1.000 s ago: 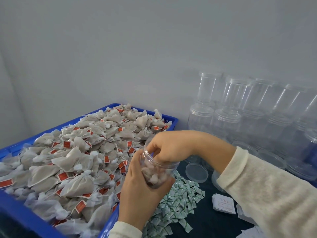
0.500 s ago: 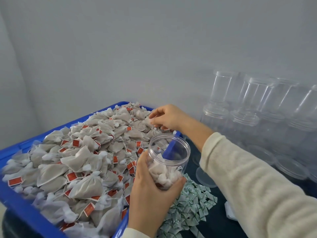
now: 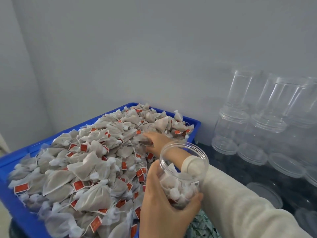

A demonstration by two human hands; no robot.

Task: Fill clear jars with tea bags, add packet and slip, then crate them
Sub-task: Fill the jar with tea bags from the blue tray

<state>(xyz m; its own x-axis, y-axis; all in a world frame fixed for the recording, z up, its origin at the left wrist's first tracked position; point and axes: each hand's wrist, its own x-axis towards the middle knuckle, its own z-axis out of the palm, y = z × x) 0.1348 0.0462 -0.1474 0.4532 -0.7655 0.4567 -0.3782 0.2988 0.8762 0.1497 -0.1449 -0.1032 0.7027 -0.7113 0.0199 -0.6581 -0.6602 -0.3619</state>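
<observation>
My left hand grips a clear jar from below, just right of the blue crate. The jar is open at the top and about half full of tea bags. My right hand reaches over the jar's far rim into the heap of tea bags, which are grey mesh with red tags. Its fingers and thumb close around one tea bag near the crate's right side. Part of my right wrist shows through the jar wall.
Empty clear jars are stacked against the wall on the right, with loose clear lids on the dark table in front. A pile of small green packets lies below the jar. A grey wall stands close behind.
My right hand left the jar mouth, went to the far bags, and now sits lower in the heap, closing on a bag. The jar has risen slightly in my left hand.
</observation>
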